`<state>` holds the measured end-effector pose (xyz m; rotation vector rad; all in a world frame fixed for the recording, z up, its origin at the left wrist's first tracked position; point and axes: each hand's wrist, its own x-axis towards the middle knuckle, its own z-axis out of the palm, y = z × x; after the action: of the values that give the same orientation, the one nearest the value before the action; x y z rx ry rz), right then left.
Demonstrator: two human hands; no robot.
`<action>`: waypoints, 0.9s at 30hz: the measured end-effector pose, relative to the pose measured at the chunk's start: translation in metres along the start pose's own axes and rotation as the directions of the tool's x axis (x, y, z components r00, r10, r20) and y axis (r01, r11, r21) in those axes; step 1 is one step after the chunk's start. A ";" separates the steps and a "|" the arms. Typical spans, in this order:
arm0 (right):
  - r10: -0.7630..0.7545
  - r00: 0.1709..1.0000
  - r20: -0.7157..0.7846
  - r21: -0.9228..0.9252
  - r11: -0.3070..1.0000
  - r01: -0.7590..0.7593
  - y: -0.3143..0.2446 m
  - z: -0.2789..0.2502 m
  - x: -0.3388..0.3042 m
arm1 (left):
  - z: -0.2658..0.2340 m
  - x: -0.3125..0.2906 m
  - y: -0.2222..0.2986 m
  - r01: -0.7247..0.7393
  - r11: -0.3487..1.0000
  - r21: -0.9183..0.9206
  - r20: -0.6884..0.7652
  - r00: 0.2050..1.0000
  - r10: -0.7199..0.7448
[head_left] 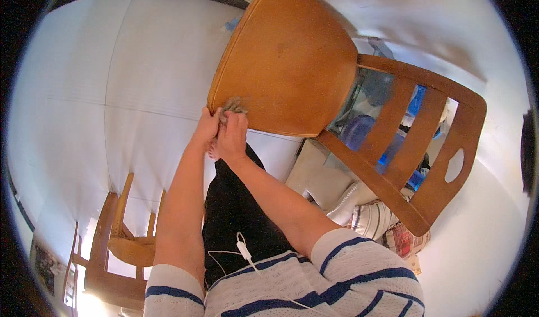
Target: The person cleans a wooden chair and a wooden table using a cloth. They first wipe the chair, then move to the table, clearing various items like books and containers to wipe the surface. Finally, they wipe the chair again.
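Note:
A wooden chair has a padded tan seat (292,64) and a brown slatted backrest (396,131) extending to the right. At the seat's near left corner, my right hand (233,134) is closed on a crumpled grey-brown cloth (234,105), pressing it against the seat's surface. Right beside it, my left hand (208,126) is closed around the edge of the same corner. Its fingertips are partly hidden beside the cloth and the right hand.
Large pale floor tiles (73,64) spread to the left. Another wooden chair (132,249) stands at the lower left. Striped and patterned cushions (373,221) lie under the backrest. A pale wall (471,36) borders the right. A white cable (244,249) hangs against my shirt.

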<state>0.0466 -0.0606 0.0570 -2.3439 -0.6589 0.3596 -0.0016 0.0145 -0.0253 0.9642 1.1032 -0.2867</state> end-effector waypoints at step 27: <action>0.065 0.253 0.965 0.261 -0.219 -0.940 -0.049 -0.069 0.079 | -0.068 -0.066 0.083 -0.041 0.999 -0.002 -0.116 0.992 0.041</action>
<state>0.1238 -0.0219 0.1343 -0.7810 0.6534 1.6816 -0.0220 0.0992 0.0659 1.0085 1.1879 -0.1967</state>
